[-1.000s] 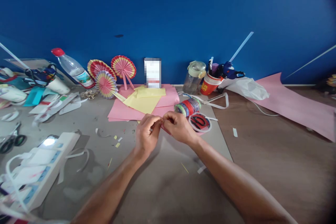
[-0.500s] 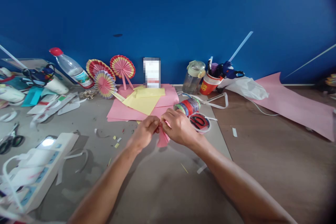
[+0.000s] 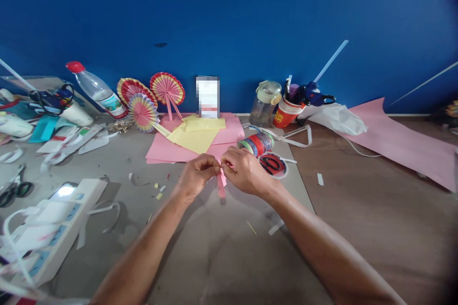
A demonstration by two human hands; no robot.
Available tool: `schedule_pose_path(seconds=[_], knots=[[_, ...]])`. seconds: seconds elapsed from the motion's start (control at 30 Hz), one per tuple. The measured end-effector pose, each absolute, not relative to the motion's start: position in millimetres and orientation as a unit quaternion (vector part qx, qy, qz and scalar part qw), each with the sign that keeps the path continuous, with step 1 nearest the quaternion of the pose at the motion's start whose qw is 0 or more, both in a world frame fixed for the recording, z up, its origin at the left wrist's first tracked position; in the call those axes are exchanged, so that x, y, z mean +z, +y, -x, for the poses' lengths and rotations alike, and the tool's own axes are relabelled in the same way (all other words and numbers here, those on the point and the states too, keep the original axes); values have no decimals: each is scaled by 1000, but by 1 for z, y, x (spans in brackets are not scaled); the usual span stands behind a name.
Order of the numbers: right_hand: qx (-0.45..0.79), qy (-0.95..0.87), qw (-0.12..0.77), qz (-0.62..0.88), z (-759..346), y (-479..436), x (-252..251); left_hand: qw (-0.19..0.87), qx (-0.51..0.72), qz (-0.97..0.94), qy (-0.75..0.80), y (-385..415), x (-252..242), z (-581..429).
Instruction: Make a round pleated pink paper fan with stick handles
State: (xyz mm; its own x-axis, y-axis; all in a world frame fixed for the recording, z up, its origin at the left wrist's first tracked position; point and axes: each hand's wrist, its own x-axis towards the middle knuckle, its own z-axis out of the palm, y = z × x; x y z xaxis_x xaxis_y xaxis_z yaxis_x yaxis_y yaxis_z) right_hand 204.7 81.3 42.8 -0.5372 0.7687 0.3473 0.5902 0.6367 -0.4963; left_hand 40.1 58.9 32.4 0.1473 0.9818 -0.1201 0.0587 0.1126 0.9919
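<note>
Pink paper strip [image 3: 221, 186] pinched by fingers of left hand [image 3: 195, 177] and right hand [image 3: 244, 171], red cup [image 3: 284, 116] holding tools [image 3: 287, 89]

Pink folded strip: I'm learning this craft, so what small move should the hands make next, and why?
Probably squeeze the pleats flat at the top. The left hand and right hand both pinch the pink folded strip at its upper end. Its lower end points down toward the table, and the folds look slightly splayed near the fingers.
</note>
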Motion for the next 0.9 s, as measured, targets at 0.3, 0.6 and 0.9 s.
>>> schedule_pose_path(seconds=[0.3, 0.6, 0.9], knots=[[175, -862, 275, 388, -206, 81, 40, 268, 436, -695, 505, 53, 26, -43], [351, -789, 315, 393, -211, 81, 48, 97, 471, -761, 436, 50, 24, -41], [493, -693, 331, 410, -219, 88, 56, 90, 528, -721, 439, 52, 26, -37]])
